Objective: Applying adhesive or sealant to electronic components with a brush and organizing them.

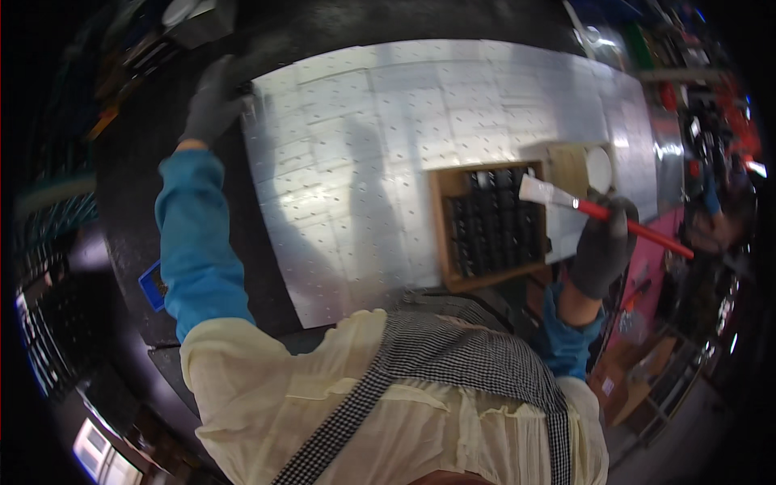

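Observation:
My right hand (602,246), in a dark grey glove, is shut on a paintbrush (558,196) with a red handle and pale bristles. The bristles hover over the upper right corner of a wooden tray (437,222) filled with rows of small black parts. My left hand (212,103), also gloved, rests with fingers spread on the far left corner of a large silver perforated metal sheet (364,162). It holds nothing. The tray lies on this sheet near its right side.
A white round container (596,168) stands just beyond the tray. The sheet lies on a black worktable (137,186). A small blue object (152,284) sits at the table's left edge. Cluttered shelves and a pink surface (647,267) fill the right side.

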